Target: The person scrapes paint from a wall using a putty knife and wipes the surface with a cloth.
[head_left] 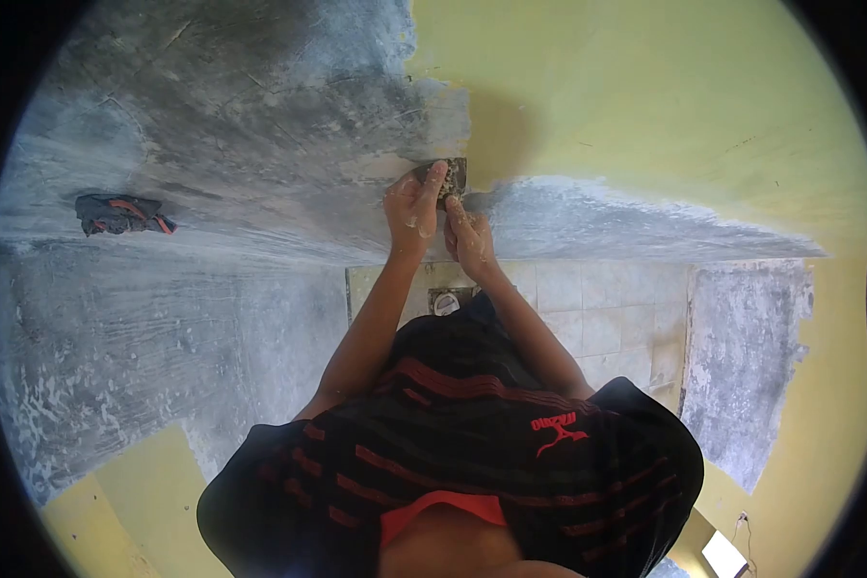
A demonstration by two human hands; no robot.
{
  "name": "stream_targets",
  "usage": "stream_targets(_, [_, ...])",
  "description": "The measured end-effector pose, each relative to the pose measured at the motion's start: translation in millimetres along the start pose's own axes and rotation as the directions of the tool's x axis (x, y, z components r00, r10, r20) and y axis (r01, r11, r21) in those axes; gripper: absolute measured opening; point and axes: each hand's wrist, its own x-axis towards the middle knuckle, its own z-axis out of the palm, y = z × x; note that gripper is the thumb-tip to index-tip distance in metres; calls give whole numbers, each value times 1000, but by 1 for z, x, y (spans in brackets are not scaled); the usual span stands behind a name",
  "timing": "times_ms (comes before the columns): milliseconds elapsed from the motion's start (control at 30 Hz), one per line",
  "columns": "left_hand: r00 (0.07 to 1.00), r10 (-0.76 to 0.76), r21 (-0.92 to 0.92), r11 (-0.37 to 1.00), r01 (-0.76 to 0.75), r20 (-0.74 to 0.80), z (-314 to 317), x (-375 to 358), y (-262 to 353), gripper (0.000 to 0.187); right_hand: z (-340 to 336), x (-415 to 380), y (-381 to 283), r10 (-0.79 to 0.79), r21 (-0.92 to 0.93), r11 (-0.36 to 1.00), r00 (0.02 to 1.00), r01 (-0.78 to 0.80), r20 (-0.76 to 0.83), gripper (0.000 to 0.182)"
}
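Note:
Both of my hands meet at the wall in the upper middle of the head view, around a dark flat scraper blade. Crumbly yellowish paint scrapings cover part of the blade. My left hand is closed at the blade's left side, its thumb lying along it. From below, my right hand has its fingers wrapped at the scraper's lower end; the handle is hidden. Pale dust coats the fingers. Beside the blade, yellow-green paint borders the bare grey wall.
A crumpled dark cloth-like bundle with orange parts is at the left. Below my arms are pale floor tiles and a round white object in a dark square surround. Another stripped patch shows at the right.

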Motion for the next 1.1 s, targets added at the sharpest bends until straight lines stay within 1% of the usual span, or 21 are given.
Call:
stream_targets(33, [1000,28,-28,999,-28,-4,-1,-2,2,50,0,-3,-4,14,3,1000,1000,-14,15,63])
stream_targets(167, [1000,6,-12,1000,-6,3,5,-3,28,45,-1,-5,-8,48,23,999,998,-49,48,61])
stream_targets(200, [998,42,-78,996,-44,-36,10,-2,33,43,1,-1,-16,43,22,999,998,-44,50,61])
stream_targets(233, [995,69,-142,987,-80,-78,13,-3,45,41,4,1,-31,-91,-53,994,996,91,16,59])
stream_targets(267, [995,67,-144,987,-78,-80,14,0,57,41,7,2,-45,-222,-134,966,975,220,-7,57])
stream_targets(300, [997,61,-129,989,-66,-42,15,6,84,38,14,2,-55,-217,-136,967,976,214,-9,57])
stream_targets(333, [999,52,-113,992,-52,-2,12,6,98,36,24,0,-65,-236,-54,971,971,234,-25,56])
stream_targets(367, [985,168,121,978,-172,39,1,11,88,34,30,2,-74,-269,27,962,962,270,-38,54])
stream_targets(400, [979,200,112,973,-203,33,6,12,91,34,31,3,-80,-300,26,954,954,300,-25,54])
stream_targets(467, [997,56,-173,983,-63,-45,11,-4,91,32,30,-11,-65,-90,117,989,996,88,11,56])
stream_targets(500, [998,69,-66,995,-69,-1,0,1,57,30,24,-7,-46,-76,27,997,997,76,27,59])
stream_targets(533, [998,68,-63,996,-68,-4,-2,-4,53,30,22,-7,-35,-74,28,997,997,74,30,59])
stream_targets(600, [999,18,-56,998,-16,39,-3,-8,46,24,16,-3,-20,-31,-2,1000,999,31,17,61])
stream_targets(733, [999,18,-64,998,-16,32,-2,-10,23,25,8,0,0,-46,-4,999,999,46,11,62])
stream_targets(800, [999,-31,3,1000,31,38,-4,-11,16,31,5,0,2,-55,-16,998,998,56,19,63])
stream_targets(867, [999,-29,11,1000,29,28,-5,-7,6,33,2,-1,0,-39,-21,999,999,40,36,64])
stream_targets(933, [999,-30,20,999,29,15,-5,-9,12,36,-1,-3,-3,-19,-26,999,998,20,55,65])
stream_targets(1000, [1000,-4,111,994,4,1,-6,-12,23,40,-3,-4,-6,37,1,999,997,-37,73,64])
stream_targets(1033, [1000,-5,109,994,4,0,-5,-10,25,40,-4,-3,-9,38,-2,999,997,-38,74,64])
stream_targets(1100, [986,167,127,978,-163,-15,-1,-5,30,38,-4,3,-17,-90,-146,985,996,93,22,64])
